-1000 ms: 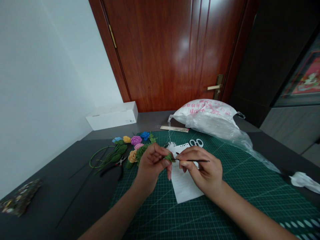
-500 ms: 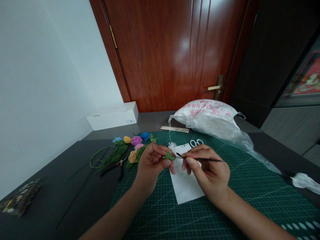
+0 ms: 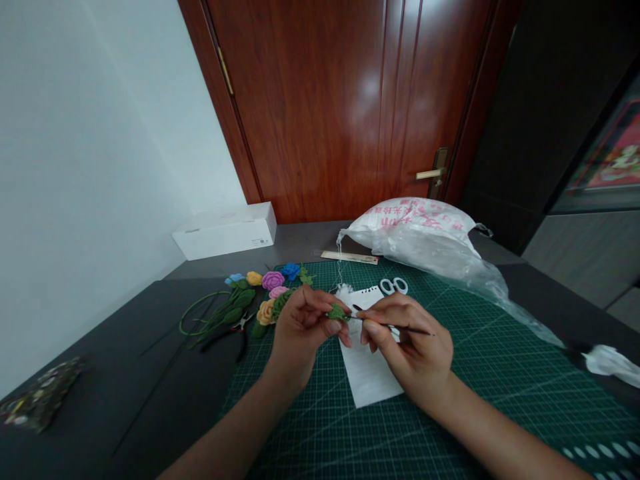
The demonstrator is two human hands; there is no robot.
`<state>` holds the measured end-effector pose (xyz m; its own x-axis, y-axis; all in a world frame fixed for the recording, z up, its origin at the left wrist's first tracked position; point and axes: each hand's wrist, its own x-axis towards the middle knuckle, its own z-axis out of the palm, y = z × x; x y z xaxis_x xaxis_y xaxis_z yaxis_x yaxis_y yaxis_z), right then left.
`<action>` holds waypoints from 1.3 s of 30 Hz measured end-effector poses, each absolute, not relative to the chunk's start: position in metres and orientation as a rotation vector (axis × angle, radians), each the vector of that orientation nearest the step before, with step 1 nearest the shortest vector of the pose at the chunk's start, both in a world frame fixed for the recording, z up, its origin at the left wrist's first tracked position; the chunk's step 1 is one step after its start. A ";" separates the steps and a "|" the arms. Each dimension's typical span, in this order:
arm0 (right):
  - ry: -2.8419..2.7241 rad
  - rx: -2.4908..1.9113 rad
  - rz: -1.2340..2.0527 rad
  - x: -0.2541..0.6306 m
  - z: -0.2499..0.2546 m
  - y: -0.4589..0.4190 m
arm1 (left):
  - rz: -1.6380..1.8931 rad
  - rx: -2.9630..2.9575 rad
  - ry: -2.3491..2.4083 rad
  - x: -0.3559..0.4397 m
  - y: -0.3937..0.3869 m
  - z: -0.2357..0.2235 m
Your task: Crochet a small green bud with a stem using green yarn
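Ahead, one reddish wooden door (image 3: 320,100) filled the top middle of the frame, with one brass lever handle (image 3: 430,174) at its right. Below it ran a dark table (image 3: 125,380), and on the table's right part lay one green cutting mat (image 3: 505,413) printed with a grid. One white plastic sack with pink print (image 3: 410,227) sat at the mat's far edge, its clear plastic trailing toward the right of the frame. One white box (image 3: 225,232) stood against the wall at upper left of the table.

Both hands worked above the mat's centre. The left hand (image 3: 303,333) was curled, thumb and fingertips pinching one green crocheted piece (image 3: 338,313). The right hand (image 3: 413,353) was partly closed, thumb and fingers gripping one slim crochet hook (image 3: 410,329) like a pencil, its tip at the green piece. Under them lay one white paper sheet (image 3: 367,373).

Left of the mat were six crocheted flowers (image 3: 267,293): two blue, one yellow, one purple, one pink, one peach. Beside them lay one pair of pliers (image 3: 235,333). One pair of scissors (image 3: 393,286) lay at the mat's far side, just beside the paper.
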<state>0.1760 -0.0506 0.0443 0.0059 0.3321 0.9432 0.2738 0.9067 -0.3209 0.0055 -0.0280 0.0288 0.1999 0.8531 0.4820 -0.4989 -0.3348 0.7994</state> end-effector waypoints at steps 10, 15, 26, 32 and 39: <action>-1.852 -0.335 -0.033 0.180 0.033 -0.041 | 1.416 1.243 0.436 0.005 -0.027 0.029; -1.538 -0.484 0.116 0.184 0.040 -0.044 | 1.433 1.253 0.446 0.006 -0.024 0.025; -1.565 -0.442 0.107 0.177 0.044 -0.045 | 1.421 1.235 0.501 0.007 -0.025 0.027; -1.632 -0.432 0.089 0.179 0.043 -0.046 | 1.391 1.214 0.488 0.007 -0.028 0.027; -1.859 -0.233 0.032 0.183 0.039 -0.037 | 1.327 1.191 0.461 0.004 -0.026 0.022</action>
